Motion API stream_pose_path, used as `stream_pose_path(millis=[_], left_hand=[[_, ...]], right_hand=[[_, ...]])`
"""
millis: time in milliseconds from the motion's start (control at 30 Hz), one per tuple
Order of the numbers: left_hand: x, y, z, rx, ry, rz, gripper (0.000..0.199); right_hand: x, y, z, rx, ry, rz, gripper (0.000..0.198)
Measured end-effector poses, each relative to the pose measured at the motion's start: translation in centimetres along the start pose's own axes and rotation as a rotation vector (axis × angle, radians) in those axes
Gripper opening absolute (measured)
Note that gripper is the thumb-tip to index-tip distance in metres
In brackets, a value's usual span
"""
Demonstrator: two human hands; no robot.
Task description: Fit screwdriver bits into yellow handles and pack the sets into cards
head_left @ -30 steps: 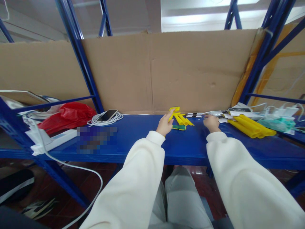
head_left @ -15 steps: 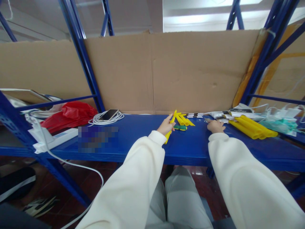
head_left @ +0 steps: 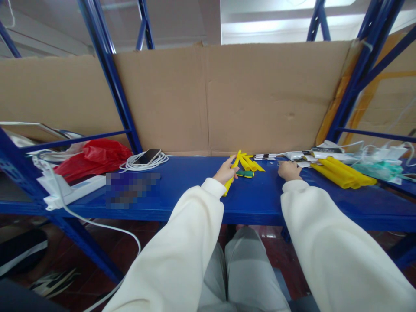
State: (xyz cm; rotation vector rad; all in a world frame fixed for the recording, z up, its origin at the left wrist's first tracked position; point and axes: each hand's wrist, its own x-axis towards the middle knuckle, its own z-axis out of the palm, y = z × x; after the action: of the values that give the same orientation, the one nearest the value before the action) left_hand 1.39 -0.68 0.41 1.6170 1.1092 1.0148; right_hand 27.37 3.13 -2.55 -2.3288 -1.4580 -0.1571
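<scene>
My left hand [head_left: 225, 170] is closed around a yellow tube [head_left: 229, 187], which slants up and away above the blue shelf. Just right of it lie a few shorter yellow tubes [head_left: 249, 163] and a screwdriver with a green and yellow handle [head_left: 246, 174]. My right hand [head_left: 289, 171] rests low over the shelf with its fingers bent together; whatever they may hold is too small or hidden to make out. Small black-and-white pieces [head_left: 264, 157] lie behind, between the two hands. Larger yellow tubes [head_left: 344, 173] are stacked to the right of my right hand.
A cardboard sheet [head_left: 208, 99] backs the blue shelf [head_left: 191, 182]. On the left are a white power strip [head_left: 84, 188], a red bag [head_left: 104, 151] and a phone [head_left: 148, 157] on a coiled white cable [head_left: 130, 164]. White packets and a green bag [head_left: 378, 170] lie far right.
My right hand has shifted slightly left, with its fingers drawn in closer. My left hand and the yellow tube stay nearly where they were.
</scene>
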Motion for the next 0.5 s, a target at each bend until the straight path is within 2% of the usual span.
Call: stream_pose_path(millis=[133,267,367,500], left_hand=[[-0.4,0.5,0.0,-0.025,-0.015,-0.025,0.066],[-0.8,0.9,-0.2,-0.104,-0.063,-0.069,0.066],[-0.8,1.0,-0.3,-0.180,-0.095,-0.087,0.067],[-0.6,0.9,-0.4,-0.244,-0.130,-0.100,0.067]], right_hand=[[-0.5,-0.7,-0.4,-0.065,-0.054,-0.041,0.048],[-0.5,-1.5,-0.6,-0.032,-0.054,-0.106,0.039],[-0.3,-2.4,-0.5,0.118,-0.020,-0.203,0.026],[0.0,-4.2,0.1,0.482,0.068,-0.408,0.016]])
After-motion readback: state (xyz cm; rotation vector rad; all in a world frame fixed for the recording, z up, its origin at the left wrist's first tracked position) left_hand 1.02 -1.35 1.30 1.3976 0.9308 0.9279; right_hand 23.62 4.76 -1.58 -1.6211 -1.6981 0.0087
